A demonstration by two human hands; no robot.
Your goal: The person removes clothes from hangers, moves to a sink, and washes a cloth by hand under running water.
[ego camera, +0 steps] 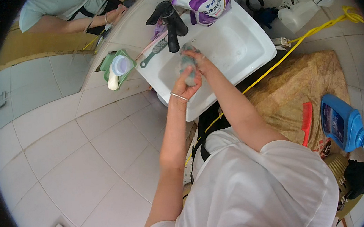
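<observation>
Over the white washbasin (pixel 244 43), my left hand (pixel 184 85) and my right hand (pixel 201 61) are both closed around a soft, see-through grey-green thing (pixel 187 61). It looks like wet mesh or thin cloth, but its exact kind is not plain. My right hand grips its upper part, my left hand its lower end; a bangle circles my left wrist. Just above them is the black faucet (pixel 171 27). A grey-green long-handled brush (pixel 154 52) lies along the basin's left rim.
A purple-and-white refill pouch (pixel 206 2) stands at the basin's back. Left of it, a green soap holder (pixel 109 59) carries a pale cup (pixel 122 65). A yellow cord (pixel 272 68) crosses at right, past a red comb (pixel 306 122) and a blue bottle (pixel 340 122) on a brown-covered surface.
</observation>
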